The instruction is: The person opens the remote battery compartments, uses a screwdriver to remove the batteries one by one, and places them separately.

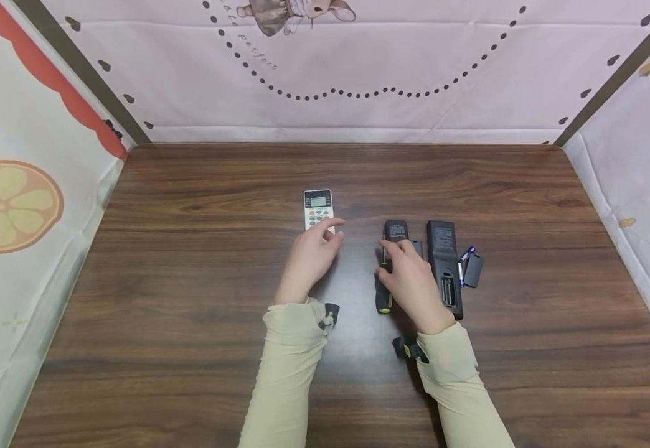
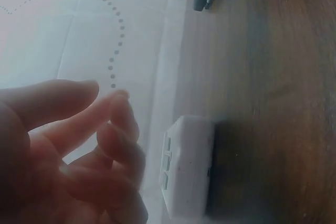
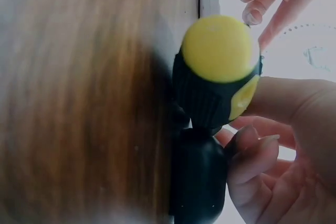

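Observation:
My right hand [image 1: 411, 280] bends over a black-and-yellow screwdriver [image 3: 218, 51], its thumb on one side of the handle and curled fingers on the other. The screwdriver lies lengthwise, low over the table. Just beyond is a dark remote control [image 1: 396, 229], back up and partly hidden by the hand. A small dark cover [image 1: 417, 247] shows next to it. My left hand [image 1: 309, 258] hovers with loosely bent fingers by a white remote control [image 1: 318, 204], whose lower end it hides in the head view. Nothing lies between those fingers in the left wrist view.
Right of my right hand, a longer black remote control [image 1: 442, 249] lies face down with its battery compartment uncovered. Beside it are a blue-and-white battery [image 1: 461, 274], another battery [image 1: 467, 252] and a dark battery cover [image 1: 473, 272]. Printed cloth [image 1: 358, 118] borders the wooden table [image 1: 190, 361].

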